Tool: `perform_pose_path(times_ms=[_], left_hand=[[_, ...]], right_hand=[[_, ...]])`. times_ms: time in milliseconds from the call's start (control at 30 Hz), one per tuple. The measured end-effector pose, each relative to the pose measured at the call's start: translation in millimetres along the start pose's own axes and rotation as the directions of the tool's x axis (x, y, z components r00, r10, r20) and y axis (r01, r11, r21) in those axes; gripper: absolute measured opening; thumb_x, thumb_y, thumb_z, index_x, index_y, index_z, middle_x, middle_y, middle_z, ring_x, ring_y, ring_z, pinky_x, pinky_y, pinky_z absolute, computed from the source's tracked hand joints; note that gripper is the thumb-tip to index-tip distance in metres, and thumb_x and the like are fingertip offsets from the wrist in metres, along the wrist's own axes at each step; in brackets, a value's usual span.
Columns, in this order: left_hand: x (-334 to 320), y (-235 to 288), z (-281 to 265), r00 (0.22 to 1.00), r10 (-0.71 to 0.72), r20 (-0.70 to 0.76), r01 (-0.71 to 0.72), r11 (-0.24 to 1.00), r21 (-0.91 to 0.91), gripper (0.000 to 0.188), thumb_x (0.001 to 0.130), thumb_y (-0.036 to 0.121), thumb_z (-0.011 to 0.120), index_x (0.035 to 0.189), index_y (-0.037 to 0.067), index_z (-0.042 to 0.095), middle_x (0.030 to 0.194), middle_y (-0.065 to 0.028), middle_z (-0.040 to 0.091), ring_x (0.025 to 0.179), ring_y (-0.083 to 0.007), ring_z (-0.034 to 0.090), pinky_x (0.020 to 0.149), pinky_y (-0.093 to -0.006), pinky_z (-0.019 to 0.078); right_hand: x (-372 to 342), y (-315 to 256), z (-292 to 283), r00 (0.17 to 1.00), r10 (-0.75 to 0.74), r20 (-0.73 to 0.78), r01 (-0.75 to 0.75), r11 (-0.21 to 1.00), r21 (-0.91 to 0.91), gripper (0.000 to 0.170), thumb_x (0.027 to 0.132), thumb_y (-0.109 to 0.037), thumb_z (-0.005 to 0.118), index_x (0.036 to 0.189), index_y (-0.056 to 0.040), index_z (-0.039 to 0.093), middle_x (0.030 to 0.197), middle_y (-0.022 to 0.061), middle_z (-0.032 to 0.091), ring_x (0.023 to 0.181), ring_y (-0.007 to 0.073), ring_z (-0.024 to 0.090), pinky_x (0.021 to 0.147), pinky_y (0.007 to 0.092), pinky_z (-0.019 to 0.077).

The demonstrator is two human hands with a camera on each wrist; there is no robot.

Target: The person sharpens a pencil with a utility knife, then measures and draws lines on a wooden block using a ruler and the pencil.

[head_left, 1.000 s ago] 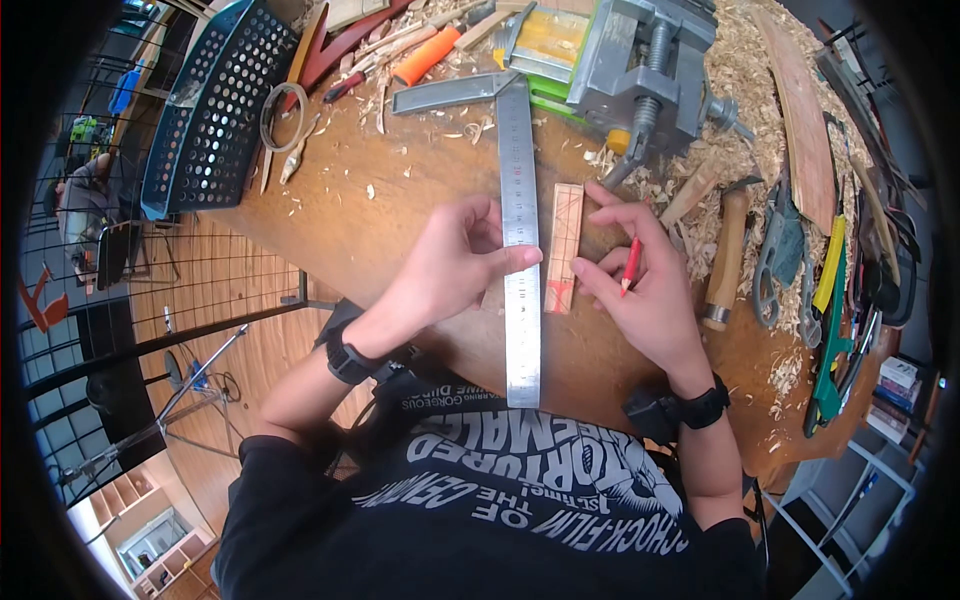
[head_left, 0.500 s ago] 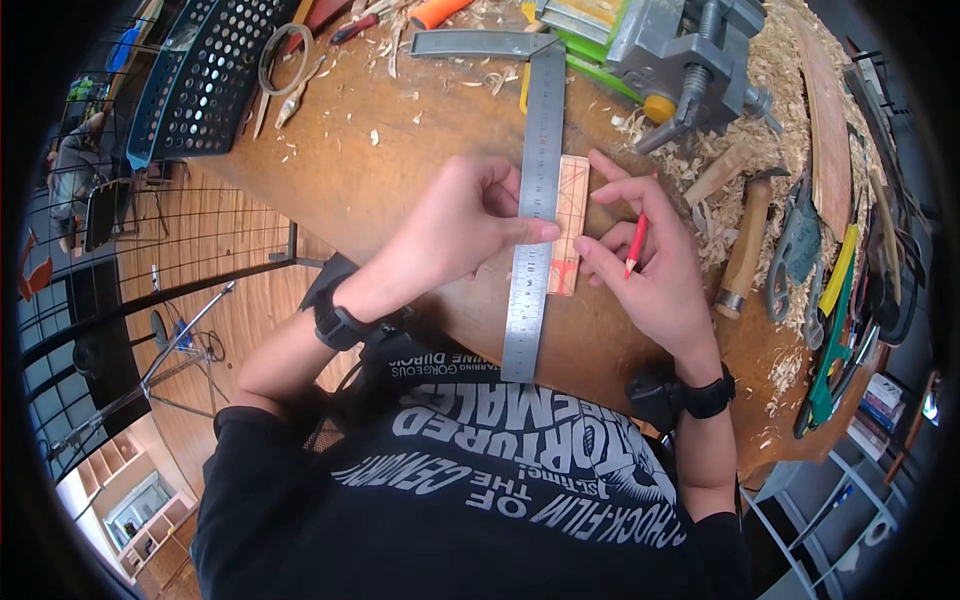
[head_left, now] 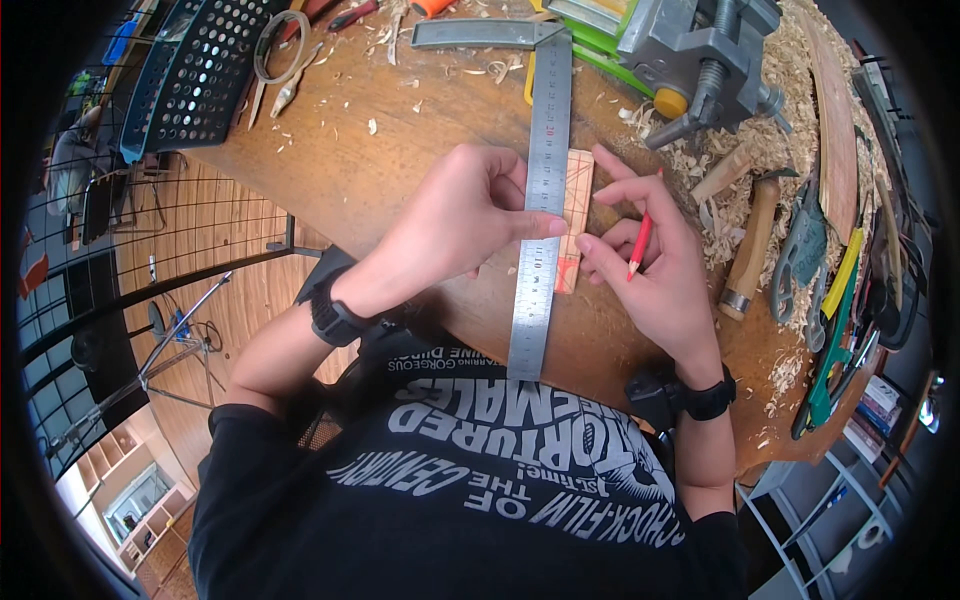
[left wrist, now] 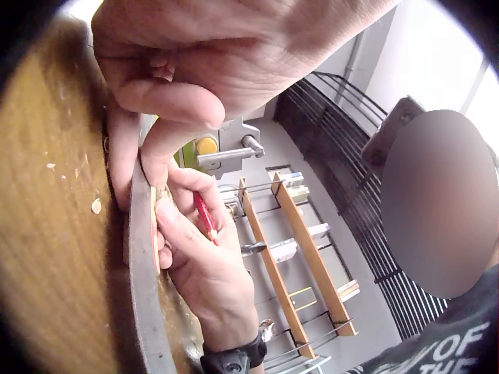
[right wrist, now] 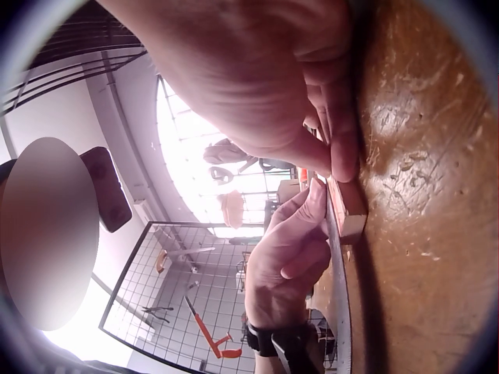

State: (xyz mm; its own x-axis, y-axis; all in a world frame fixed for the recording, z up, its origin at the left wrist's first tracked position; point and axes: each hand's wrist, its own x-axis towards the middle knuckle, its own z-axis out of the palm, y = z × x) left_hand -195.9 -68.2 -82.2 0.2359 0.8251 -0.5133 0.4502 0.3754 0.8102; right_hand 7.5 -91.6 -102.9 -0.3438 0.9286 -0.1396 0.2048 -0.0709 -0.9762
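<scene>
The left hand pinches the blade of a steel square ruler, thumb on top, fingers beyond its left edge. The blade lies along the left side of a small wooden block with pencil lines and red marks, overlapping or touching it. The right hand has its thumb and fingertips at the block's right side and holds a red pencil between its fingers. In the right wrist view the block stands on the bench beside the ruler edge. The left wrist view shows the ruler edge-on.
A grey vise stands at the back right among wood shavings. A wooden-handled tool, scissors and files lie along the right side. At the far left is a perforated dark basket; a cord loop lies beside it.
The left hand has moved the ruler rightward, from a gap beside the block to against it. The right hand stays by the block with the pencil. The head view has shifted.
</scene>
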Motion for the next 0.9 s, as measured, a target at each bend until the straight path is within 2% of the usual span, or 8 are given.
perform_pose_path(times_ms=[900], left_hand=[[3.9,2.5,-0.2,0.999,-0.028,0.026,0.029,0.999,-0.022,0.027,0.077,0.020,0.079,0.084,0.003,0.060,0.066,0.0014,0.062,0.046,-0.0010,0.045,0.034,-0.0191,0.0317]], right_hand=[[-0.7,1.4,-2.0,1.000,0.006,0.010,-0.006,1.000,-0.007,0.031,0.083,0.007,0.063,0.109,-0.0025,0.048,0.148,0.0174,0.036,0.072,0.0034,0.061,0.060,0.0183,0.0517]])
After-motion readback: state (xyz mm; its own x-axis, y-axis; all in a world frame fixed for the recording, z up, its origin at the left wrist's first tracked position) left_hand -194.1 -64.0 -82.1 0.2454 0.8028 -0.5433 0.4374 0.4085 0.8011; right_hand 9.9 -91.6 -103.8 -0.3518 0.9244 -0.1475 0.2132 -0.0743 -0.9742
